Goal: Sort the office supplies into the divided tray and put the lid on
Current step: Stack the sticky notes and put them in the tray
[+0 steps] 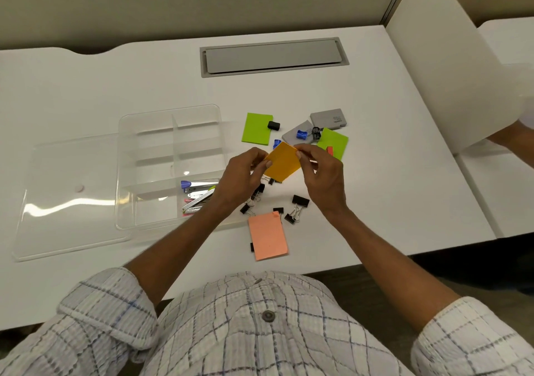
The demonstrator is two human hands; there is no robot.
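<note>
Both hands are closed on one orange sticky-note pad (pixel 282 162), the left hand (pixel 241 175) pinching its near-left edge and the right hand (pixel 322 173) pinching its far-right corner, so it hangs tilted above the desk just right of the clear divided tray (pixel 170 167), probably to square it up before dropping it in. The tray sits open, with only its near-right compartment filled by staplers (pixel 196 196), and its lid (pixel 72 196) lies flat to the tray's left, partly under it. Green pads (pixel 256 128), a salmon pad (pixel 267 235) and black binder clips (pixel 297 206) lie unsorted right of the tray.
</note>
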